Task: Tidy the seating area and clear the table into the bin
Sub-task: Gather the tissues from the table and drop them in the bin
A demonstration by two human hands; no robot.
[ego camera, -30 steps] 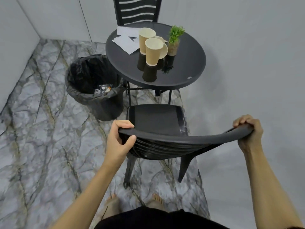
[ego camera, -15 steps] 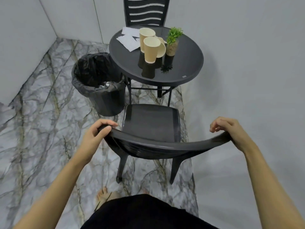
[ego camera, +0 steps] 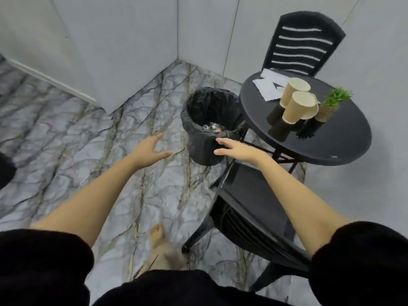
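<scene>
Both hands empty, fingers spread, holding nothing. Left hand point(ego camera: 152, 149) hangs over bare marble floor point(ego camera: 66, 133), palm down, thumb pointing to 3 o'clock, apart from the bin. Right hand point(ego camera: 235, 149) reaches in front of the bin point(ego camera: 205, 149), fingers loosely apart, overlapping the bin's near wall in view; cannot tell if it touches. Both forearms bare, black sleeves point(ego camera: 362, 257) at the lower edge.

Bin is black, lined with a black bag, standing on the floor at 9 o'clock of the table point(ego camera: 344, 138), just beside it. Some trash point(ego camera: 212, 127) lies inside, too small to identify.

Table is round, black, glossy. On it: two paper cups point(ego camera: 298, 104) standing upright close together near the middle, a third cup-like shape behind them partly hidden. Small potted plant point(ego camera: 331, 104) at 3 o'clock of the cups, just beside them. White papers point(ego camera: 269, 87) at 11 o'clock of the cups, near the table's far edge.

Near chair point(ego camera: 249, 206), black, at 6 o'clock of the table, its seat front under the table rim, no hand on it; right forearm crosses above it. Far chair point(ego camera: 302, 43), slatted back, at 12 o'clock of the table against the wall. One bare foot point(ego camera: 159, 241) on the floor at 9 o'clock of the near chair.
</scene>
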